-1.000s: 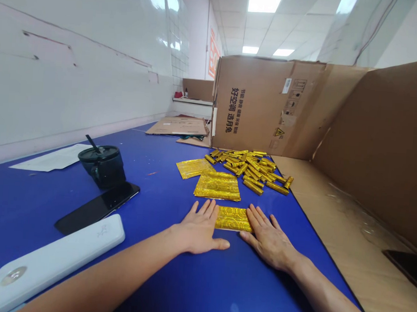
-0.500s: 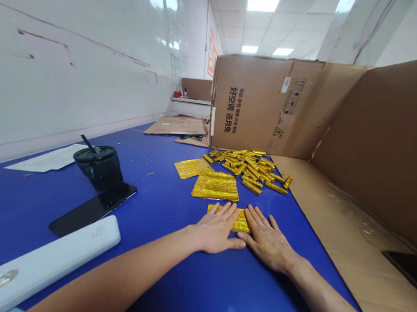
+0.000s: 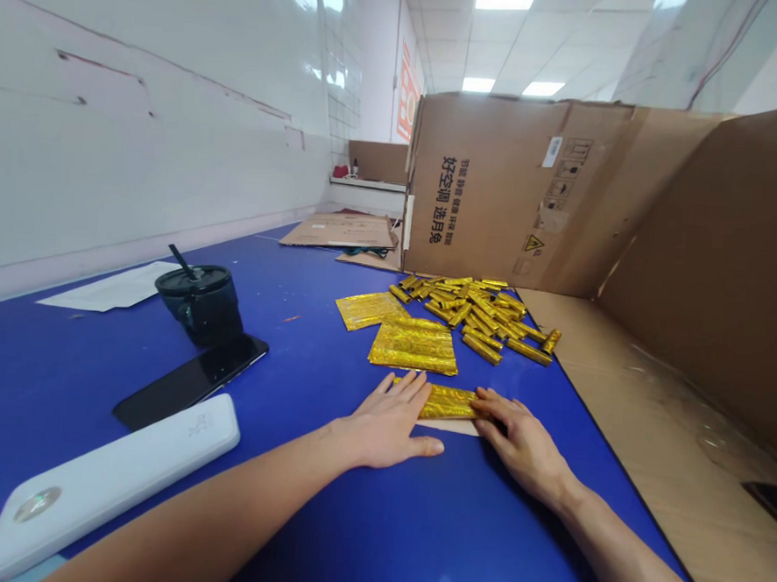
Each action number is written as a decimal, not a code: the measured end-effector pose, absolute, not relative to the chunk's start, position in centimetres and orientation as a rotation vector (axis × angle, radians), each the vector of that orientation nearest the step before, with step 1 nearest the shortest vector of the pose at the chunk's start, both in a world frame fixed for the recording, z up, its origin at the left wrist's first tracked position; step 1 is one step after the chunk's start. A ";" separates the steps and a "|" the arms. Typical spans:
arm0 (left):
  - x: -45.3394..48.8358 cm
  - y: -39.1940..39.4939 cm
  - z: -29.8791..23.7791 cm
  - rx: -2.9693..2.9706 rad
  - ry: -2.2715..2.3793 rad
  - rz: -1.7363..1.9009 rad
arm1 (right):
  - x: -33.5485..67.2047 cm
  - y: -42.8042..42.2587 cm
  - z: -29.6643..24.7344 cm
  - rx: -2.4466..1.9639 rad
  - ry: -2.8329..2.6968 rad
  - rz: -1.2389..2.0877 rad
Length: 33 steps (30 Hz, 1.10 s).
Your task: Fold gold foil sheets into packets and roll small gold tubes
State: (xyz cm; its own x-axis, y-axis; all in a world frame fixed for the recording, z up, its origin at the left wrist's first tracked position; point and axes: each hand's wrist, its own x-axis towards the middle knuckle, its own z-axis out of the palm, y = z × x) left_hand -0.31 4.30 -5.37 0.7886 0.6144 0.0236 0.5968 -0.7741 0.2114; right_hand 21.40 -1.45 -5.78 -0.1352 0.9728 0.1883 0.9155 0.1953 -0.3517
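Observation:
A strip of shiny gold foil paper [image 3: 448, 404] lies on the blue table in front of me, its pale backing showing along the near edge. My left hand [image 3: 390, 423] rests flat over the paper's left end, fingers stretched and thumb out to the side. At the right end, the fingers and thumb of my right hand [image 3: 517, 435] close on the paper's edge; the fingertips are partly hidden. Just beyond lie a stack of gold foil sheets [image 3: 415, 345] and another foil sheet [image 3: 369, 309]. Behind them to the right is a pile of rolled gold foil tubes [image 3: 476, 314].
On the left stand a dark lidded cup [image 3: 203, 302], a black phone [image 3: 191, 384], a white long device [image 3: 120, 477] and a white paper sheet [image 3: 109, 287]. A large cardboard box [image 3: 493, 192] closes off the back and right. Flat cardboard [image 3: 339, 230] lies behind.
My right hand has gone from lying flat to gripping the paper's right edge, and has moved slightly right. The near edge now shows its pale backing. My left hand stays flat.

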 end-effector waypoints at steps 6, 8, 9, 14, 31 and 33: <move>0.1 3.4 -4.3 2.878 1.008 0.780 | 21.4 -1.5 -5.8 -1.674 -1.979 0.213; 0.3 2.5 -3.6 2.842 0.859 1.089 | 21.4 -1.5 -5.8 -1.681 -1.916 0.224; 0.4 2.0 -3.3 2.832 0.786 1.161 | 21.4 -1.6 -5.8 -1.685 -1.888 0.232; 0.9 1.1 -3.9 2.917 0.755 0.846 | 21.4 -1.6 -5.5 -1.686 -1.788 0.312; 1.1 1.6 -4.4 2.895 0.920 0.473 | 22.0 -0.9 -5.7 -1.515 -1.161 0.624; 1.1 1.6 -4.3 2.890 0.918 0.487 | 21.9 -0.9 -5.6 -1.483 -1.191 0.678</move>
State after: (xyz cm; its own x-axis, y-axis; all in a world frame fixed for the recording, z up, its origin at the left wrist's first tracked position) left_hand 1.05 1.60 -4.33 0.7712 0.5732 0.2770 0.5509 -0.8189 0.1609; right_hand 21.87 -0.90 -5.62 0.3395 0.9236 0.1781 0.3183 0.0654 -0.9457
